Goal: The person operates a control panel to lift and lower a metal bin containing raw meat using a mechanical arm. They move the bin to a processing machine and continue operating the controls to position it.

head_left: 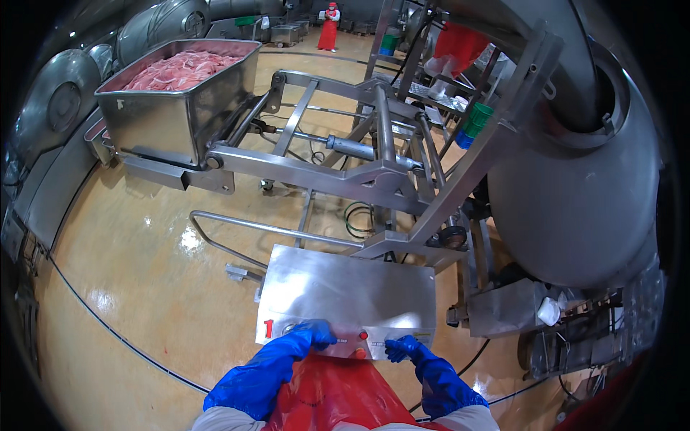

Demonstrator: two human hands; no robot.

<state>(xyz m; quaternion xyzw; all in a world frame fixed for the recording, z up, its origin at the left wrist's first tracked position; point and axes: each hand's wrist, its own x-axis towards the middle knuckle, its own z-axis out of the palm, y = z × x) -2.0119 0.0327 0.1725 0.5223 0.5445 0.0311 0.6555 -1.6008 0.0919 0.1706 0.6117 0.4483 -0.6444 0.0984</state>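
Below me is a stainless steel control box [345,287] with buttons along its near edge. My left hand [314,334], in a blue glove, lies over the left part of that edge with its fingers bent down onto the panel; what is under them is hidden. Closed at the right part of the same edge is my right hand [404,348], also gloved in blue, and whatever it grips cannot be made out. Between the hands sit a small red button [364,335] and a larger red-orange knob [360,353]. Beyond the box, a steel lift arm [316,169] holds up a tub [154,118] of raw pink meat [187,70].
A big rounded steel drum [575,208] stands at the right, its mouth upward. A bent steel guard rail [273,228] crosses beyond the box. Far back on the yellowish floor [144,251] stands a person in a red apron [328,30]. Steel drums [61,90] line the left.
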